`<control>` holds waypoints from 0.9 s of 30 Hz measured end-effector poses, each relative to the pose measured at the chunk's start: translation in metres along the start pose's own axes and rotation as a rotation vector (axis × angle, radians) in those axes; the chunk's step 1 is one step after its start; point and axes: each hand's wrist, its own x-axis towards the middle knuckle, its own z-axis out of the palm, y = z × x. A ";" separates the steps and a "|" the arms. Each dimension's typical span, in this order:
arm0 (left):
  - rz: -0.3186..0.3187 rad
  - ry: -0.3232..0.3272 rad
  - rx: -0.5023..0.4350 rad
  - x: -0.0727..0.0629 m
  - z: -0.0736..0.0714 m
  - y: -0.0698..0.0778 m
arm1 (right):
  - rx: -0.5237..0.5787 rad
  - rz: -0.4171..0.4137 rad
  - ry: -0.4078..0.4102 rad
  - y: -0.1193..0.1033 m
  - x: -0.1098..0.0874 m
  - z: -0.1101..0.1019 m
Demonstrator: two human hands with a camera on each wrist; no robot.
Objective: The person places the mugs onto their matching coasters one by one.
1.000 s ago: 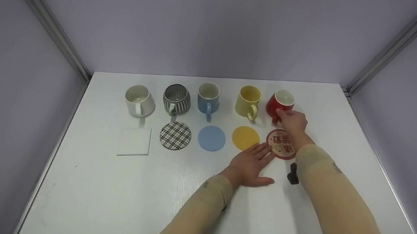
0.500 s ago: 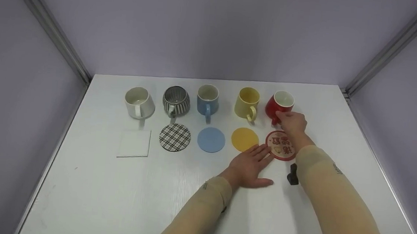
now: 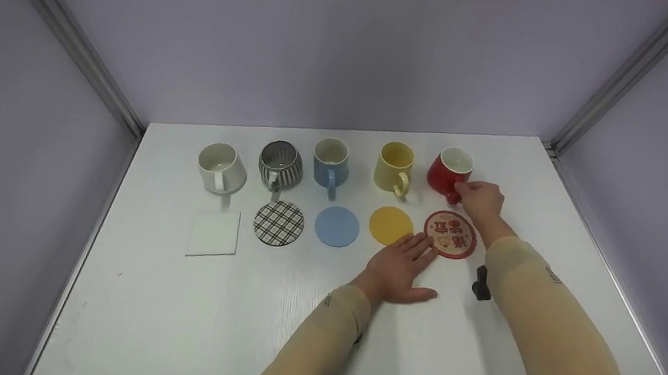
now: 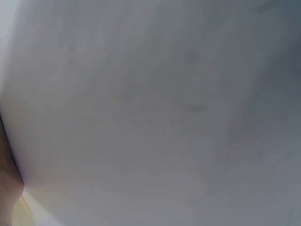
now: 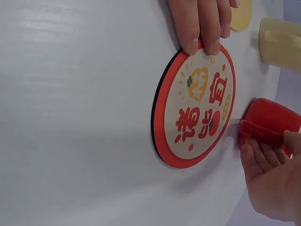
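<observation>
My right hand (image 3: 480, 202) pinches the handle of a red mug (image 3: 445, 177) with a white inside, which stands upright at the right end of a row. In the right wrist view the thumb and curled fingers are around the red handle (image 5: 261, 132). My left hand (image 3: 396, 271) lies flat on the table, thumb spread. Its fingertips touch the edge of a round coaster (image 3: 451, 236) with a red rim and red characters, just in front of the red mug. Beside these fingers lies a yellow coaster (image 3: 390, 224).
Left of the red mug stand a yellow mug (image 3: 393, 168), a blue mug (image 3: 330, 162), a striped mug (image 3: 280, 166) and a white mug (image 3: 221, 169). In front lie a blue coaster (image 3: 337, 226), a checked coaster (image 3: 278, 223) and a square white coaster (image 3: 213, 234). Walls surround the table (image 3: 184, 318).
The right hand has shifted a little to the right, and the red mug's handle has swung right with it. The left hand has stayed in place.
</observation>
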 end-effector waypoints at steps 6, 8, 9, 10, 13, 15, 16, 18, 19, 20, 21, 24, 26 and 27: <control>-0.009 -0.019 0.023 0.000 0.001 0.000 | -0.020 -0.014 0.042 0.006 0.002 -0.007; -0.008 -0.022 0.008 0.001 0.002 0.000 | -0.020 0.007 0.024 0.008 0.003 -0.008; -0.007 -0.022 0.001 0.001 0.002 0.000 | -0.021 0.019 0.010 0.009 0.004 -0.008; -0.007 -0.022 -0.007 0.001 0.002 0.000 | -0.022 0.027 -0.002 0.009 0.003 -0.009; -0.006 -0.014 -0.019 0.001 0.001 0.001 | -0.024 0.051 -0.029 0.011 0.004 -0.009; -0.004 -0.007 -0.021 0.001 0.001 0.001 | -0.014 0.062 -0.037 0.012 0.005 -0.008; -0.005 -0.004 -0.022 0.001 0.001 0.001 | -0.006 0.066 -0.040 0.012 0.005 -0.008; -0.006 0.000 -0.024 0.001 0.001 0.001 | 0.019 0.077 -0.048 0.012 0.006 -0.008; -0.007 0.001 -0.024 0.000 0.001 0.002 | 0.036 0.083 -0.053 0.012 0.007 -0.008; -0.007 0.000 -0.025 0.000 0.000 0.001 | 0.054 0.090 -0.057 0.012 0.007 -0.008; -0.009 -0.001 -0.025 0.000 0.000 0.002 | 0.067 0.094 -0.062 0.012 0.007 -0.008; -0.015 -0.009 -0.030 0.000 0.000 0.001 | 0.108 0.110 -0.070 0.012 0.007 -0.007; -0.017 -0.015 -0.032 0.000 0.000 0.001 | 0.126 0.119 -0.077 0.012 0.007 -0.007; -0.017 -0.014 -0.031 0.000 0.000 0.001 | 0.132 0.120 -0.082 0.012 0.007 -0.008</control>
